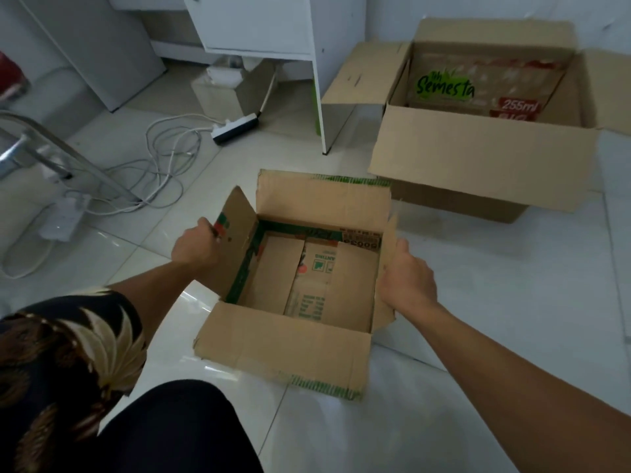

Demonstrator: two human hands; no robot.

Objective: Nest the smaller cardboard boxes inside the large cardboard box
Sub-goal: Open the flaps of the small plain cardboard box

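A smaller cardboard box [286, 346] with green-printed edges sits open on the white tiled floor in front of me, all its flaps up. My left hand [194, 245] grips its left flap from outside. Gripping the right flap is my right hand [406, 278], thumb along the flap's edge. The large cardboard box [478, 158] stands open at the upper right, its flaps spread outward. Inside it lies another box printed "Semesta" [447, 87] with red labels.
A white cabinet [273, 29] stands at the back, its leg [322, 124] close to the large box. A power strip [235, 128] and tangled white cables [164, 155] lie on the floor at left, next to a metal stand [51, 148].
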